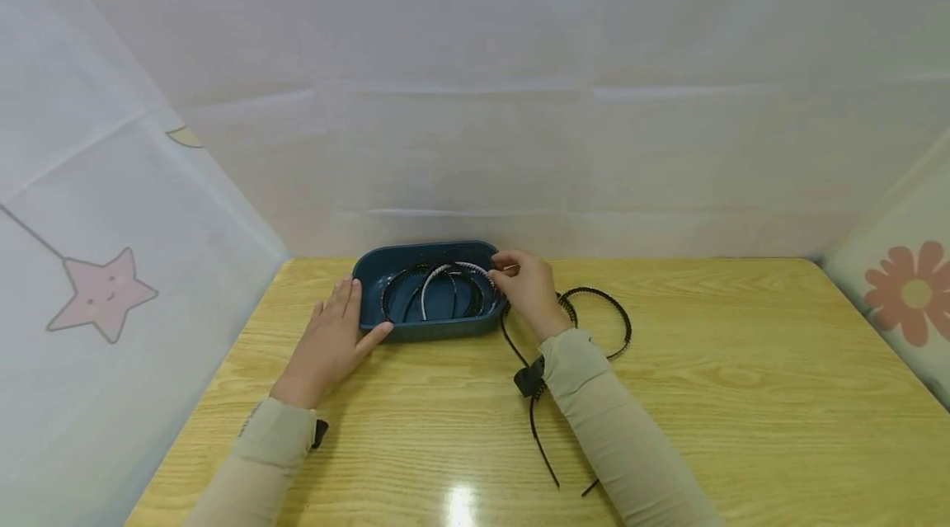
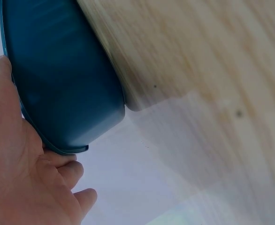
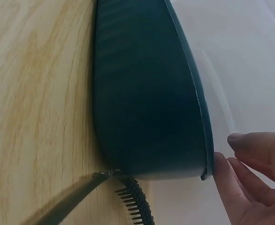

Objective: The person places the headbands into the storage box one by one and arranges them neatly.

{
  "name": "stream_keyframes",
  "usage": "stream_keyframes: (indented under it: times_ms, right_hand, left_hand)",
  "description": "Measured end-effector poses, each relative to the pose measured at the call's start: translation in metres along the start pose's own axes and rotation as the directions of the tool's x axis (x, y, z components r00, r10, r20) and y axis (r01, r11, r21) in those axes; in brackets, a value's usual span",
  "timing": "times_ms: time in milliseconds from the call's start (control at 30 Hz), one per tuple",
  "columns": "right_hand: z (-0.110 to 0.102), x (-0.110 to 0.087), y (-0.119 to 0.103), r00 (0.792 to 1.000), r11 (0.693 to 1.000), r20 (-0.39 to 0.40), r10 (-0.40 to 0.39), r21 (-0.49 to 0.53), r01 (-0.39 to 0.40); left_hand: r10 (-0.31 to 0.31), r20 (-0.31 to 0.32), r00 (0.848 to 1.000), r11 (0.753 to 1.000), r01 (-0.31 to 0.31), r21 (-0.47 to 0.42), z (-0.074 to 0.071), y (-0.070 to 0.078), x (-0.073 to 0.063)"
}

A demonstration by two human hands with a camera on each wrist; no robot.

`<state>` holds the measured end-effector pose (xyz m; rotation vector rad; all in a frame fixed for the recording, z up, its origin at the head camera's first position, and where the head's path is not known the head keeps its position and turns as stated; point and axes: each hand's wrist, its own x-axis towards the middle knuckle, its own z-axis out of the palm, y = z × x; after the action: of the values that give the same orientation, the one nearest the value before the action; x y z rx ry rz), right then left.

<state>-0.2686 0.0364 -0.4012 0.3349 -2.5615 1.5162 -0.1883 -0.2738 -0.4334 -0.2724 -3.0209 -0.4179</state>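
Note:
A dark blue oblong bin [image 1: 438, 332] stands near the table's back edge. Inside it lie several headbands, among them a white one [image 1: 425, 296] and dark ones [image 1: 385, 294]. My left hand [image 1: 331, 343] rests with spread fingers on the bin's left end, the thumb along its front rim. In the left wrist view its fingertips reach around the bin's rim. At the opposite end my right hand [image 1: 529, 289] has bent fingers touching the rim; in the right wrist view the thumb stays apart from the fingers [image 3: 226, 185], nothing showing between them.
Black toothed headbands [image 1: 629, 321] lie on the wooden table [image 1: 742, 378], right of the bin and partly under my right forearm. One toothed headband [image 3: 140, 201] is close beside the bin's right end. A pale cloth wall [image 1: 460, 156] rises behind the table.

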Motion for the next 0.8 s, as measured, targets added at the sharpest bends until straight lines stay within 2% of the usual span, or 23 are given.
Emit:
stream_keyframes:
  times_ms: [333,533,800]
  right_hand:
    - [-0.015,-0.005,0.009,0.999,0.999,0.020,-0.029,0.025,0.029]
    - [-0.036,-0.015,0.013,1.000,0.999,0.013,-0.027,0.044,0.026]
    - [-0.069,-0.025,0.020,1.000,1.000,0.025,0.003,-0.009,-0.003]
  left_hand:
    - [-0.002,0.009,1.000,1.000,0.002,0.004,0.000,0.001,0.001]
    - [-0.001,0.004,1.000,1.000,0.001,0.004,-0.001,0.002,0.000]
    - [-0.003,-0.005,1.000,1.000,0.003,0.014,-0.002,0.004,-0.002]
